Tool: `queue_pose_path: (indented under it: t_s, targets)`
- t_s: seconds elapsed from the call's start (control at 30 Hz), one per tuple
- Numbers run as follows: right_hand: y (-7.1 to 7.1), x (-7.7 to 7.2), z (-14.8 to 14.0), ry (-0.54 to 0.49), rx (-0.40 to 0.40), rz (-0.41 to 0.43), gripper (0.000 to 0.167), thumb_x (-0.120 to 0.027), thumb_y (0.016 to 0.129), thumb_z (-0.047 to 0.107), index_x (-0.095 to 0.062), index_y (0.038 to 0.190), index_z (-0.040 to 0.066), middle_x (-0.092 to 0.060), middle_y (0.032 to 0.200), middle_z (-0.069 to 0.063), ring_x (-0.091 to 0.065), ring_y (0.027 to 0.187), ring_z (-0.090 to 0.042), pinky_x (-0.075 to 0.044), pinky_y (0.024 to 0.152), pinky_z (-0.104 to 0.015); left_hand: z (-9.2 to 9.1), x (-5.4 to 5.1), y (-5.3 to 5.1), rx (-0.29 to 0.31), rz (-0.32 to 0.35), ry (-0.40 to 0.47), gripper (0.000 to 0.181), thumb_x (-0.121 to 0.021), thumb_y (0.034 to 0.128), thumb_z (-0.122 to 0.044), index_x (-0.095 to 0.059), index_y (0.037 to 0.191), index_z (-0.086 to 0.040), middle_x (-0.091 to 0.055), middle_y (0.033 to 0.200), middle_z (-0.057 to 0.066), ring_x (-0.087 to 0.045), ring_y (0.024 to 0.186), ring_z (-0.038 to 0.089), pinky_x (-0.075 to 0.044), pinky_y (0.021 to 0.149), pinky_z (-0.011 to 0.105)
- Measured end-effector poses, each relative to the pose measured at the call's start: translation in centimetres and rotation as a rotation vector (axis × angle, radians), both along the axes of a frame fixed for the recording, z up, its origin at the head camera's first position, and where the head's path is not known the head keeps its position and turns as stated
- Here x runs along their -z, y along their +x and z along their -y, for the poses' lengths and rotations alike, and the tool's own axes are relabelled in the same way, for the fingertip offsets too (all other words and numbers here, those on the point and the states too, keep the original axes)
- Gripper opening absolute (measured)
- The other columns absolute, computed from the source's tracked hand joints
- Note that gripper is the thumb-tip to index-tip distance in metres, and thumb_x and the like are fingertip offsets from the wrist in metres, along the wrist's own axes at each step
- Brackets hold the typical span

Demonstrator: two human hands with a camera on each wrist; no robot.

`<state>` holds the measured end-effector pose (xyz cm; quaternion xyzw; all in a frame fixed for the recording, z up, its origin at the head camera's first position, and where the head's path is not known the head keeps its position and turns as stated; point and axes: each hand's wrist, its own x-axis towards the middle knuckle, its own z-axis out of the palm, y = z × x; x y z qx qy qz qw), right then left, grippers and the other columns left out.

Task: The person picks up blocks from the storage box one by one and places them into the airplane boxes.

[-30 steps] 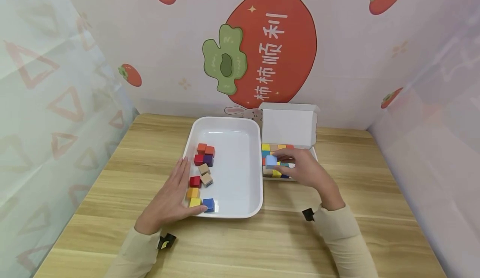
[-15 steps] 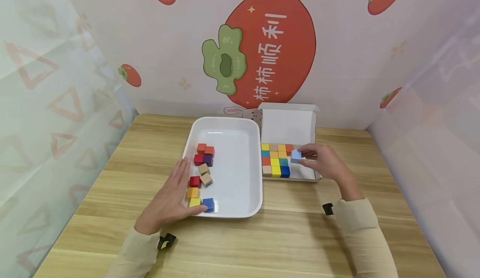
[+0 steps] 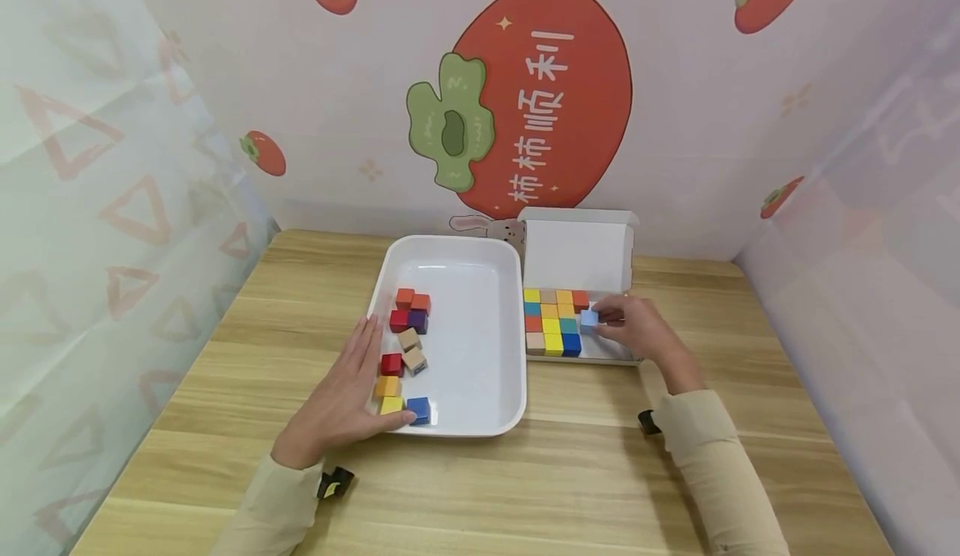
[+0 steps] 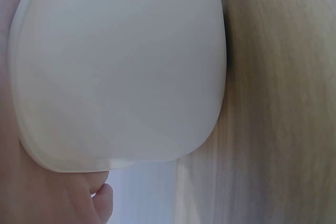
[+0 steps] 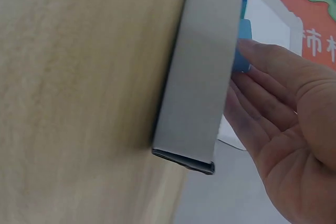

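Observation:
My right hand (image 3: 639,328) pinches a light blue block (image 3: 588,321) between thumb and fingers, low inside the open white box (image 3: 611,353). The block stands beside a teal block (image 3: 567,325); whether they touch I cannot tell. In the right wrist view the held block (image 5: 244,65) shows partly behind the box's side wall (image 5: 202,72). My left hand (image 3: 336,398) rests on the left rim of the white tray (image 3: 517,356), fingers straight along it and thumb over the front corner, near a blue block (image 3: 419,410). The left wrist view shows mostly the tray's outer wall (image 4: 121,66).
Rows of coloured blocks fill the box's left part, and its white lid (image 3: 577,254) stands raised behind. Several loose blocks, among them a purple block (image 3: 418,321) and a yellow block (image 3: 392,405), lie along the tray's left side. Tray and box stand side by side on a wooden table (image 3: 480,489).
The right hand has carried the light blue block from over the box's left rows to the right, then down beside the teal block. The left hand has kept its place on the tray.

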<state>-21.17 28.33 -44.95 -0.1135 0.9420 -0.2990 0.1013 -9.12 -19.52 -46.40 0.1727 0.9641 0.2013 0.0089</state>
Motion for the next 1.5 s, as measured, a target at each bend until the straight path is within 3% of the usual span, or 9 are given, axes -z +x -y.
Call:
queue_pose_path:
  t_s: [0.2,0.63,0.9,1.23,1.5]
  targets:
    - [-0.4,1.0,0.1,-0.012,0.017,-0.031,0.033,-0.076,0.096,0.007,-0.071,0.127,-0.003,-0.075,0.124,-0.022,-0.074,0.114,-0.037,-0.061,0.101,-0.052,0.0,0.0,0.0,0.000,0.005,-0.012,0.136,-0.071,0.0783,-0.079,-0.002,0.170,-0.007,-0.002,0.179,0.017,-0.004,0.166,0.040,-0.028,0.127,0.066]
    - [-0.6,1.4,1.5,-0.055,0.087,-0.068,0.034,-0.077,0.094,0.001,-0.072,0.127,-0.002,-0.075,0.124,-0.024,-0.076,0.112,-0.037,-0.063,0.097,-0.048,-0.1,0.0,0.0,-0.003,0.006,-0.002,0.136,-0.072,0.0778,-0.078,-0.001,0.171,-0.009,-0.002,0.179,0.016,-0.005,0.166,0.039,-0.029,0.126,0.067]
    - [-0.1,0.6,1.9,-0.014,0.118,-0.082,0.038,-0.078,0.095,0.007,-0.069,0.131,-0.002,-0.073,0.128,-0.024,-0.073,0.117,-0.039,-0.060,0.101,-0.052,-0.1,-0.1,0.1,-0.002,0.012,-0.002,0.135,-0.072,0.0782,-0.078,-0.002,0.170,-0.008,-0.001,0.180,0.016,-0.004,0.166,0.039,-0.028,0.126,0.067]
    - [1.8,-3.2,5.4,-0.004,-0.017,-0.142,0.040,-0.079,0.095,0.013,-0.070,0.132,0.001,-0.074,0.129,-0.018,-0.074,0.117,-0.036,-0.062,0.099,-0.050,0.0,-0.2,-0.1,-0.003,0.010,-0.001,0.136,-0.071,0.0783,-0.079,0.000,0.171,-0.010,0.000,0.180,0.014,-0.003,0.166,0.039,-0.028,0.126,0.067]
    - [3.5,-4.7,9.5,-0.040,-0.239,-0.187,0.039,-0.085,0.089,0.012,-0.074,0.126,0.003,-0.077,0.122,-0.016,-0.074,0.111,-0.035,-0.064,0.095,-0.051,-0.1,-0.1,0.0,-0.001,0.011,0.005,0.136,-0.068,0.0780,-0.082,-0.001,0.171,-0.009,0.000,0.180,0.015,-0.003,0.166,0.039,-0.027,0.127,0.067]
